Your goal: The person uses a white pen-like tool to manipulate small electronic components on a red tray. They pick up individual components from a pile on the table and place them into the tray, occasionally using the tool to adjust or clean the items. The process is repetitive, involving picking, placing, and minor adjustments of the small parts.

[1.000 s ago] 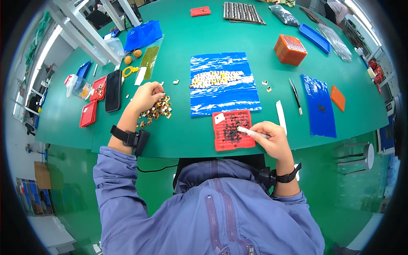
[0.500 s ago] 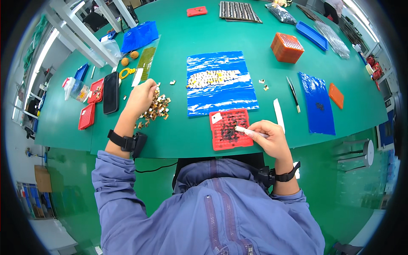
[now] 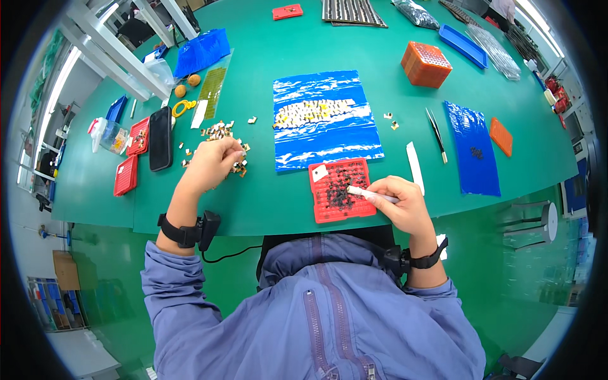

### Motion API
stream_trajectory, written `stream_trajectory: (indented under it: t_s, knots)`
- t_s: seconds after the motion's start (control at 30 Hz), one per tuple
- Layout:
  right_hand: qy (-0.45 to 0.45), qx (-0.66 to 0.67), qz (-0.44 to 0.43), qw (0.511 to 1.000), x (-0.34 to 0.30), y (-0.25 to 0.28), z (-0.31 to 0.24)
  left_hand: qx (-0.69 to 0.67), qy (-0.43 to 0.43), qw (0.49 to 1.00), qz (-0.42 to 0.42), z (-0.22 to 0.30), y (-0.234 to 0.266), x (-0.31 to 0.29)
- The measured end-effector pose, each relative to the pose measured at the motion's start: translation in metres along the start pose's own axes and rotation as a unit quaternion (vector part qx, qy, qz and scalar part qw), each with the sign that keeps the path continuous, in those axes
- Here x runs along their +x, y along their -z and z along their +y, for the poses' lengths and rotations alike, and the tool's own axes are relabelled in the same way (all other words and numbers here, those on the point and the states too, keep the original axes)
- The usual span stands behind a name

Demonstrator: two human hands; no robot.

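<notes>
Across the green bench (image 3: 266, 206), a rectangular glossy blue sheet (image 3: 329, 149) lies ahead of and between both hands' fingers. The left hand (image 3: 214, 163) has shifted nearer the body, uncovering the far part of the loose pile of small brown-and-white pieces (image 3: 218, 130) — handling there seems ongoing; whether its fingers close on one, I cannot tell. A square red plastic tray (image 3: 315, 206) sits just left of the right hand's (image 3: 404, 202) fingers, which grip a white pen-shaped tool (image 3: 373, 194) over scattered tiny black parts (image 3: 339, 197) inside.

Blue sheet (image 3: 326, 145) glossy plastic; red tray (image 3: 362, 214) plastic; jacket (image 3: 266, 316) matt cloth.
</notes>
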State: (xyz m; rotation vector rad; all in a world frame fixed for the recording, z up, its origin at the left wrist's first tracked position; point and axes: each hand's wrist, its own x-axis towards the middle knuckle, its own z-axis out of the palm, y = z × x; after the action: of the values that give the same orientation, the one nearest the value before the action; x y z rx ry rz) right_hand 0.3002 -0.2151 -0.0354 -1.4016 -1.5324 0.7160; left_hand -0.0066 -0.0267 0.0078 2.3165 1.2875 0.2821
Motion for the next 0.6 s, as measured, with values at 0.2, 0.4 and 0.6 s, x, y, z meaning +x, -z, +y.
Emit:
stream_trajectory:
  t_s: [0.2,0.4,0.6]
  knots:
    - [-0.002,-0.007,-0.001,1.0,0.001,-0.001,-0.002,0.031,-0.154,0.987,0.016,0.007,-0.023,-0.007]
    - [0.001,-0.01,0.003,1.0,0.0,-0.002,-0.001,0.108,-0.246,0.962,0.045,0.015,-0.032,-0.006]
    - [0.006,-0.008,0.012,1.0,0.001,0.0,-0.005,-0.017,-0.143,0.989,-0.032,0.03,-0.016,-0.014]
